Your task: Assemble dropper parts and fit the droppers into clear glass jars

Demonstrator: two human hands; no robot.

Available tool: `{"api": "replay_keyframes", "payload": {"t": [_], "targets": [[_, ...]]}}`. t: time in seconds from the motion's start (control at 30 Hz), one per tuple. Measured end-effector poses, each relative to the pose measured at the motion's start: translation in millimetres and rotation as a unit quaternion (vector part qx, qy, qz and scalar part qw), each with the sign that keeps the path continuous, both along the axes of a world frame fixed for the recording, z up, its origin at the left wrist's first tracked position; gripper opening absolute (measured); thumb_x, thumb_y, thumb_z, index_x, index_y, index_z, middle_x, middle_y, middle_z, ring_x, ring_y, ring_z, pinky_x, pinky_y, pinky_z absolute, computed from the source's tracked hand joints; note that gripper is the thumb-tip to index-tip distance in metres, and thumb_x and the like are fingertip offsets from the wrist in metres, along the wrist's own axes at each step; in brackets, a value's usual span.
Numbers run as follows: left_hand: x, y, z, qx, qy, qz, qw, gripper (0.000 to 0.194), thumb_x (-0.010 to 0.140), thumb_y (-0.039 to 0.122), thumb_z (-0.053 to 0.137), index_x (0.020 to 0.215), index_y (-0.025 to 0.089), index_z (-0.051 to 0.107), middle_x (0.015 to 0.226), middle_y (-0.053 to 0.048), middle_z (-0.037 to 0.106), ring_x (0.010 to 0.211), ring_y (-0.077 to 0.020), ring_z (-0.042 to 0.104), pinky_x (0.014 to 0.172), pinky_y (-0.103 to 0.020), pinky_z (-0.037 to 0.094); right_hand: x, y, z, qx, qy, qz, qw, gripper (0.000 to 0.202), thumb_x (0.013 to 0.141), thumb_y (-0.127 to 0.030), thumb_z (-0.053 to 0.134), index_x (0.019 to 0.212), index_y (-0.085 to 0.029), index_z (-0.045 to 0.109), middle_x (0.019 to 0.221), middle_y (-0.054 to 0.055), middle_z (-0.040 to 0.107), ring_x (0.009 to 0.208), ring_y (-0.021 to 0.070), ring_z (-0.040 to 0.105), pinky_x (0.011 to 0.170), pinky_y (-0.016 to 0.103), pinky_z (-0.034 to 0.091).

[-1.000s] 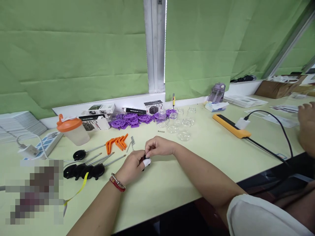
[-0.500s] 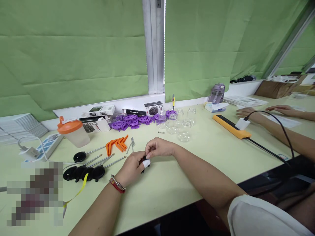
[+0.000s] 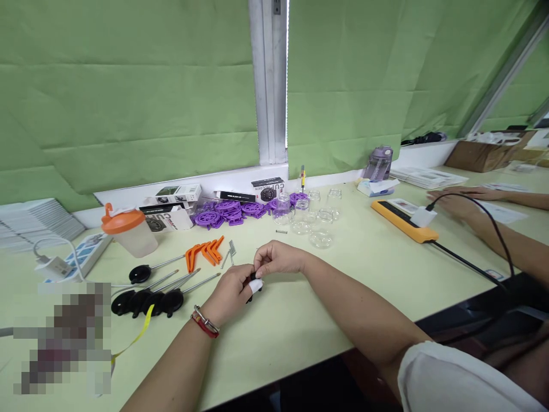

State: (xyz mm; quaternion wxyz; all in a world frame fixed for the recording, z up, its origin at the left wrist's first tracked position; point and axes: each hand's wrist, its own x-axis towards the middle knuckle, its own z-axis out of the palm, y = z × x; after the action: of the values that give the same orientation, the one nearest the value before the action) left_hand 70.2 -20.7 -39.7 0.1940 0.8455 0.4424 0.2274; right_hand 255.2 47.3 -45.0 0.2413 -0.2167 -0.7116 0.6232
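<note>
My left hand (image 3: pixel 237 286) is closed around a small black part (image 3: pixel 254 294), its thumb wrapped in white tape. Fingers of my right hand (image 3: pixel 277 258) pinch at the top of the same part; most of it is hidden between the hands. Just beyond them lie several thin metal pins (image 3: pixel 232 248) and orange angled pieces (image 3: pixel 203 252). Left of my hands, several black round pieces with metal rods (image 3: pixel 172 301) lie side by side. A dark coil spring (image 3: pixel 281 232) rests on the table farther back.
Clear glass jars (image 3: pixel 321 237) stand behind my right hand, beside purple plastic wheel-like parts (image 3: pixel 210 217) and printed boxes (image 3: pixel 169 217). An orange-lidded cup (image 3: pixel 131 232) stands at left. An orange power strip (image 3: pixel 403 222) with a cable lies at right, near another person's hands (image 3: pixel 454 203).
My hands stay almost in the same place around the black part. At right, the other person's hand has shifted to the right, away from the power strip.
</note>
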Motion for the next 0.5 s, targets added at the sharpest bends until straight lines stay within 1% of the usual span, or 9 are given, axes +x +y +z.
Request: {"api": "replay_keyframes", "payload": {"t": [0.27,0.5], "targets": [[-0.8,-0.7,-1.4,-0.002,-0.013,0.0,1.0,0.02,0.087,0.031,0.047,0.073,0.019,0.053,0.065,0.001,0.055,0.062,-0.0138,0.048,0.059,-0.025,0.036,-0.1,1.2,-2.1,0.001,0.003,-0.001,1.0,0.03,0.06,-0.032,0.081,0.077,-0.013,0.066,0.072,-0.001,0.064,0.066,0.0088,0.058,0.067,0.022,0.045],[0.3,-0.7,0.7,-0.007,-0.003,0.001,1.0,0.019,0.087,0.03,0.046,0.072,0.019,0.052,0.064,0.001,0.054,0.062,-0.0138,0.047,0.06,-0.025,0.036,-0.3,1.4,-2.8,-0.009,0.006,-0.005,1.0,0.03,0.058,-0.03,0.082,0.077,-0.012,0.066,0.072,-0.001,0.065,0.066,0.0086,0.058,0.067,0.022,0.045]]}}
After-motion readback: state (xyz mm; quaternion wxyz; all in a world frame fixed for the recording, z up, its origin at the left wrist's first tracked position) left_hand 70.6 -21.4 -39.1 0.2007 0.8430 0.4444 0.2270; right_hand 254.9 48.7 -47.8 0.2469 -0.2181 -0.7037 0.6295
